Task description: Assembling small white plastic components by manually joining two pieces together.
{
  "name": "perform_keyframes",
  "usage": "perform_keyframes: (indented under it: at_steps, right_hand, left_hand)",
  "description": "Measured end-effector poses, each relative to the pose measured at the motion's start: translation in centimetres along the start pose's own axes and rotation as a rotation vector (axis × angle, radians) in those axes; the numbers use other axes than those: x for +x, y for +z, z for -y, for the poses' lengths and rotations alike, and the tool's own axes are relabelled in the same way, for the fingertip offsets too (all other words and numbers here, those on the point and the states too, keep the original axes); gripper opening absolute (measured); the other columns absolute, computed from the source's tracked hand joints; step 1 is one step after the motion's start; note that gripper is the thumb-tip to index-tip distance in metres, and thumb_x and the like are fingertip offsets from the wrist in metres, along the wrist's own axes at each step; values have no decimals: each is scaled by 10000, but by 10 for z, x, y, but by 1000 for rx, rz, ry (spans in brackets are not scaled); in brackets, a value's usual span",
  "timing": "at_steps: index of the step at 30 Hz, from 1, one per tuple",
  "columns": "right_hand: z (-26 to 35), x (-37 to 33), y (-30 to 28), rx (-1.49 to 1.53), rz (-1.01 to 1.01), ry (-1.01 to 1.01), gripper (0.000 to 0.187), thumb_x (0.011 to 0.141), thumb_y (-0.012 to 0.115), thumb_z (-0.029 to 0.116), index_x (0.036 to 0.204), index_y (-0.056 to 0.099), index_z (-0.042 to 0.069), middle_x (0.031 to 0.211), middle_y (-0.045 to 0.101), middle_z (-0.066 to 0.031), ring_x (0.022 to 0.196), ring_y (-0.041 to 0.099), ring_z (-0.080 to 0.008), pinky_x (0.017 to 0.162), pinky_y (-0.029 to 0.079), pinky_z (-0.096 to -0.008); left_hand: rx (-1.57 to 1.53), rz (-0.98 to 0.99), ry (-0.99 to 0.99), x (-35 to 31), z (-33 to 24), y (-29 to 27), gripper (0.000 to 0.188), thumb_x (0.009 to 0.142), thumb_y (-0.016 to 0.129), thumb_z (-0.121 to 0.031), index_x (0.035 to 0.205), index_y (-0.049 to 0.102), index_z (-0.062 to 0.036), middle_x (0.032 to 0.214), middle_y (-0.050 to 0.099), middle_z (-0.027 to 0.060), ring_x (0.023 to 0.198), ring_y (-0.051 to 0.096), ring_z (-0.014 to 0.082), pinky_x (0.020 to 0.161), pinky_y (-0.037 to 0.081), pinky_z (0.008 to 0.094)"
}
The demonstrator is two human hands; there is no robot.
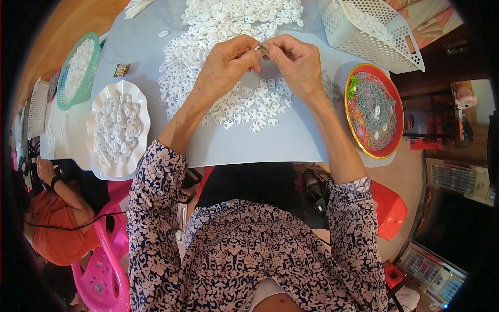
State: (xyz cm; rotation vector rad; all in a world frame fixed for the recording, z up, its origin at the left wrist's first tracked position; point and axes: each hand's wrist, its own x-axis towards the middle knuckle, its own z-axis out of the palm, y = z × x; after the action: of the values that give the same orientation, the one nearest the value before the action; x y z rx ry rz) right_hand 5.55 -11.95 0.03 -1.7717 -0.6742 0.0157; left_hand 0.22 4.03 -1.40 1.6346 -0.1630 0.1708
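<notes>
Over the table [244, 148], my left hand [228, 65] and my right hand [299, 63] meet fingertip to fingertip. My left thumb and finger pinch a small white plastic piece [257, 48], mostly covered by the fingers. The right fingers are closed in a pinch against it, with something small and greyish at their tips that I cannot make out. Below my hands lie loose white oval pieces with holes [254, 106]. A large heap of similar white pieces [223, 21] spreads beyond them.
A red gold-rimmed dish [392, 148] of small grey parts stands right. At left are a white scalloped plate [95, 148] of white pieces and a green basket [65, 96]. A white perforated basket [410, 62] stands far right. A person [62, 223] sits left, near a pink chair [101, 270].
</notes>
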Motion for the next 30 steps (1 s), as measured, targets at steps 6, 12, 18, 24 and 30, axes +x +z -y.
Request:
perform_keyframes:
  at_steps: [6,12,18,24,30]
  right_hand:
    - [-2,7,-10,-13,-60,-54,136,840,629,133,832,668,2,644,620,-19,583,526,-76,552,431,-238]
    - [-19,35,-13,-539,-51,-351,124,843,565,52,922,656,23,802,664,-86,682,615,-213,644,480,-303]
    - [-30,38,4,-651,82,-551,181,772,582,21,939,650,27,841,655,-121,748,622,-279,697,493,-322]
    - [-17,42,-12,-474,121,-244,225,771,593,12,990,638,37,854,650,-112,744,619,-253,702,493,-323]
    - [-14,41,0,-541,304,-400,157,799,606,77,943,649,32,782,630,-97,728,596,-225,691,483,-315]
  left_hand:
    - [-124,-142,52,2,-5,-7,150,893,512,-133,871,597,-11,690,581,7,671,520,67,636,416,220]
    - [-153,-330,111,5,-9,-16,165,877,502,-143,834,597,-15,677,565,1,662,500,60,636,403,213]
    - [-149,-275,45,6,5,-15,166,870,499,-148,812,591,-23,673,563,-3,653,494,60,618,401,212]
    - [-183,-261,33,6,3,-9,162,870,501,-149,800,586,-31,670,562,-4,642,490,55,612,397,208]
    - [-141,-297,8,5,6,-13,161,867,509,-156,818,591,-27,678,569,-1,655,502,56,622,400,213]
